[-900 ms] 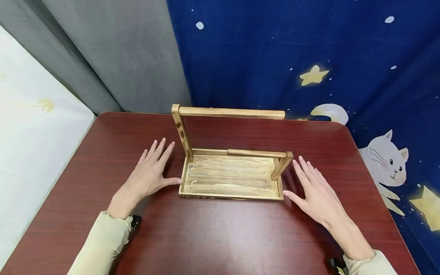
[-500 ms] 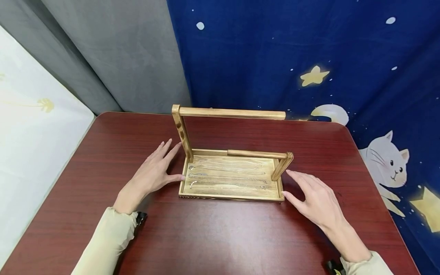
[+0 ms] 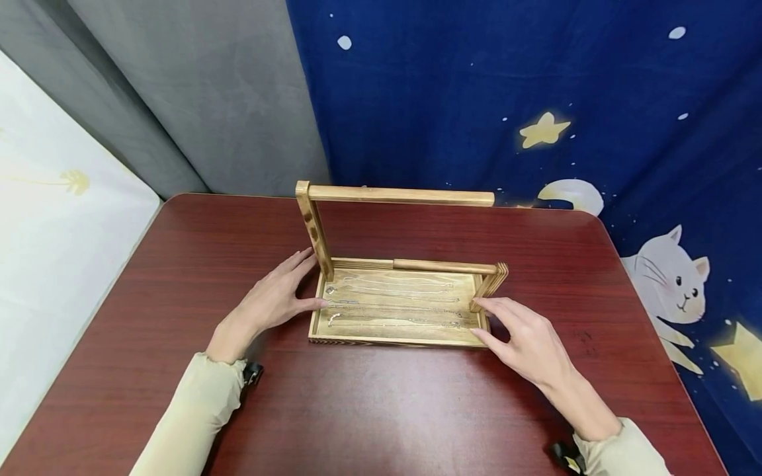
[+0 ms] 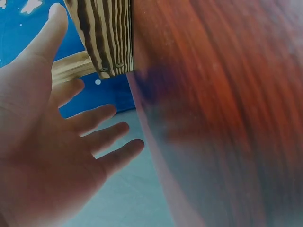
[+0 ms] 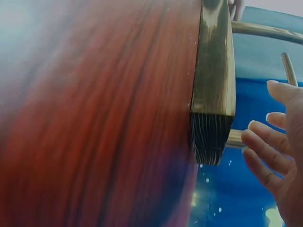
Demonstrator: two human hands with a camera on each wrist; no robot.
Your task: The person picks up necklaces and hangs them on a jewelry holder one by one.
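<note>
A shallow wooden tray (image 3: 387, 342) stands on the table, with several thin necklaces (image 3: 393, 307) laid lengthwise in it. My left hand (image 3: 268, 304) is at its left end, thumb reaching over the rim and fingers alongside the left post (image 3: 316, 228). In the left wrist view the spread fingers are apart from the tray's striped end (image 4: 111, 38). My right hand (image 3: 526, 334) is at the opposite end, thumb and forefinger overlapping the right rim near the short right post (image 3: 491, 281). The right wrist view has its loosely bent fingers beside the tray's corner (image 5: 215, 71).
A long upper bar (image 3: 401, 196) runs from the tall left post, and a lower bar (image 3: 443, 266) from the short one. The reddish table (image 3: 381, 410) ends at a blue curtain (image 3: 417, 99) and a grey curtain (image 3: 208, 86). A white cloth (image 3: 53, 251) borders the left side.
Both hands have moved inward to the tray's ends. The left thumb now reaches over the left rim; the right hand has come left, its fingers drawn closer together. The tray stays put.
</note>
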